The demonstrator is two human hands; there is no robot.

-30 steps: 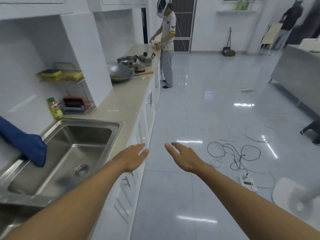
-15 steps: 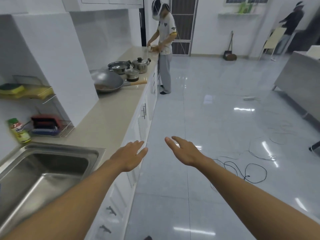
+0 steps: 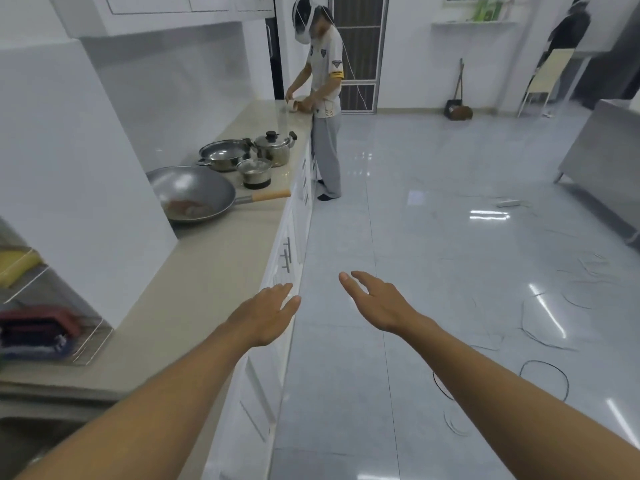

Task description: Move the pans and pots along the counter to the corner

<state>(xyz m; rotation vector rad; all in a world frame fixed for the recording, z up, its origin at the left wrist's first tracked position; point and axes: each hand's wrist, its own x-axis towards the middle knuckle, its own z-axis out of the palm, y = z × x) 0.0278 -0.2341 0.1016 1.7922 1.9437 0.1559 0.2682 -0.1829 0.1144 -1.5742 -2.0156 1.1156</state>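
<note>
The big wok [image 3: 192, 194] and the pots [image 3: 258, 157] on the bench [image 3: 221, 265] look closer than a moment ago, but both the left hand [image 3: 265, 315] and right hand [image 3: 375, 303] are still empty, fingers spread, far from them.
</note>
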